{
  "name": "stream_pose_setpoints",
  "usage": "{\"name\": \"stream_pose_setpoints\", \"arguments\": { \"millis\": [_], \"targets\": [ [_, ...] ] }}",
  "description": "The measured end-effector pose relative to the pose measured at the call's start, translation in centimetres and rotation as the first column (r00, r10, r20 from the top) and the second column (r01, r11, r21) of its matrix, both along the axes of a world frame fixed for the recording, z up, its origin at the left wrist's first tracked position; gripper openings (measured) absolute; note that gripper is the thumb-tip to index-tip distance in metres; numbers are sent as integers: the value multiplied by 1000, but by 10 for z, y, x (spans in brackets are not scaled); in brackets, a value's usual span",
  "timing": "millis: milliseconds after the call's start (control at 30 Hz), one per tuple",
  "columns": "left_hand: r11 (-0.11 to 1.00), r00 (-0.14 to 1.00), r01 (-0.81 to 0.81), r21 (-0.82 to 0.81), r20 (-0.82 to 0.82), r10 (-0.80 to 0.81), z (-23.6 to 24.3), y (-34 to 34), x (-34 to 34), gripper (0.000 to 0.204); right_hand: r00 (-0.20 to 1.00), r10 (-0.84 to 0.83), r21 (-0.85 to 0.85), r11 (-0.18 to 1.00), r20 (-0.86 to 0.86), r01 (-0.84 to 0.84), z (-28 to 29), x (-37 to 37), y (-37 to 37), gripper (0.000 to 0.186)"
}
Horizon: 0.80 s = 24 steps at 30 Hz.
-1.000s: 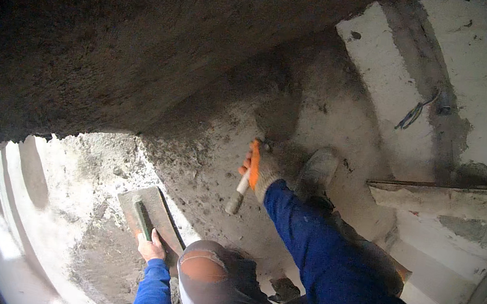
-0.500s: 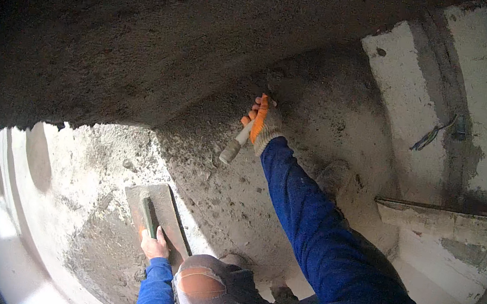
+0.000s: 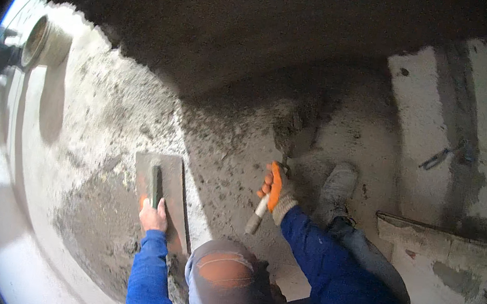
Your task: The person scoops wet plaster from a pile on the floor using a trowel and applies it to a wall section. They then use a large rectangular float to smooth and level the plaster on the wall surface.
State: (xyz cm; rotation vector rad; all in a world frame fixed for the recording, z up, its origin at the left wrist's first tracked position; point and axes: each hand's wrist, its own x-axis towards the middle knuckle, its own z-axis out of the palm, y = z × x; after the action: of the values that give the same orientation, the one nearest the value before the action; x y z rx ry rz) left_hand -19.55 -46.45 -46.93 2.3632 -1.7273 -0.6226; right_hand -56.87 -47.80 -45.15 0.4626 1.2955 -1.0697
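My bare left hand (image 3: 153, 217) grips the green handle of a rectangular metal float (image 3: 175, 195), held over the mottled, gritty floor at lower middle. My right hand (image 3: 276, 187), in an orange-and-knit glove, is closed round the pale handle of a trowel (image 3: 258, 214). Its blade, hard to make out, points up into dark mortar (image 3: 287, 132) beneath the shaded overhang. My knee (image 3: 220, 278) is bent between my forearms, and a dusty shoe (image 3: 338, 186) rests right of the trowel.
A rough dark plastered overhang (image 3: 229, 27) spans the top. At upper left a round container (image 3: 54, 44) stands in daylight. On the right are pale panels with a dark band, loose wires (image 3: 440, 155) and a ledge (image 3: 441, 239).
My gloved hand with the trowel went up, then came back down and rightward. The view has turned, bringing the round container at upper left into sight. The float stays in my left hand.
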Motion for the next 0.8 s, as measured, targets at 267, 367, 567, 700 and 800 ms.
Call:
{"name": "stream_pose_setpoints", "arguments": {
  "millis": [267, 367, 567, 700, 800],
  "targets": [
    [955, 963, -261, -140, -109, 247, 70, 1, 19, 36, 708, 690, 29, 719, -148, -694, 5, 13, 59, 37],
    [886, 923, -330, -326, 88, 376, 144, 9, 62, 37, 471, 874, 61, 480, -115, -875, 11, 31, 46, 42],
    [598, 733, -615, -514, -94, 674, 268, 14, 129, 35, -452, 541, 129, -531, -709, -838, 44, 122, 11, 46],
    [567, 745, -636, -523, -225, 628, 271, 18, 134, 36, -265, 554, 65, -354, -789, -933, 48, 137, 15, 49],
    [658, 743, -633, -409, -82, 664, 240, 17, 132, 37, -244, 566, 86, -291, -787, -953, 21, 86, 17, 46]
  ]
}}
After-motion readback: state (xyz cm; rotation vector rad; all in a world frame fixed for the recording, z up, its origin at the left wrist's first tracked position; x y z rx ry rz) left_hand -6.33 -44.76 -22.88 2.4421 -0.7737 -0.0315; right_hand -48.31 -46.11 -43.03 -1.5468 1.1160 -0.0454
